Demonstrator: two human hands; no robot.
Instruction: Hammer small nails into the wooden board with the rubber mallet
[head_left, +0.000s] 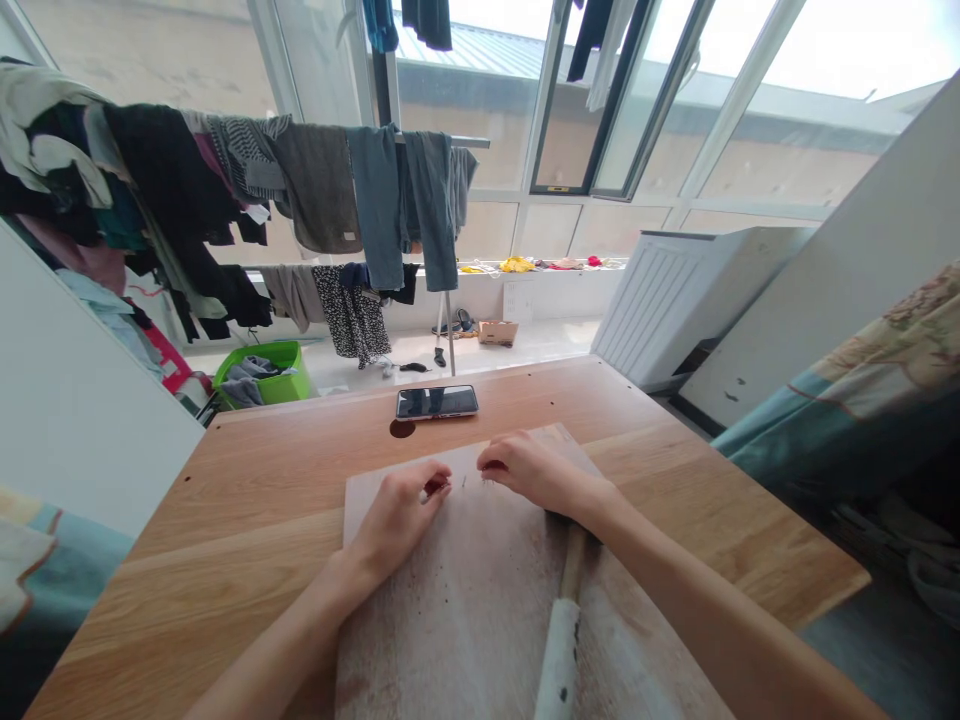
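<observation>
Recorded on the pale board (480, 630): a small nail-like piece (463, 482) between left hand (401, 503) and right hand (529, 472)

On the board's near part, right of centre, observed a tool handle (559, 650) with a worn white covering, lying lengthwise. Farther up the board, found bare wood on the same handle, with a dark end partly hidden under the right wrist. To the left, noted scattered dark specks on the board's surface.

On the board's far part, observed the left hand half curled, thumb close to the index finger with a slight gap; unable to tell of anything held. Opposite, observed the right hand palm down, fingers curled and tips gathered near the surface; likewise unable to confirm a hold (tiny slivers at the tips, too small to identify). Located the nail-like piece between both sets of fingertips, apparently clear of both.

Under the board, noted a wood-grain table (247, 560). Beyond the board's far edge, found a dark round hole (402, 429) and a phone (436, 402), screen up. Farther beyond the board, recorded a green tub (304, 372) to the left, a white grooved cabinet (637, 300) to the right, hanging clothes (319, 185) and, farthest, windows (465, 110).
</observation>
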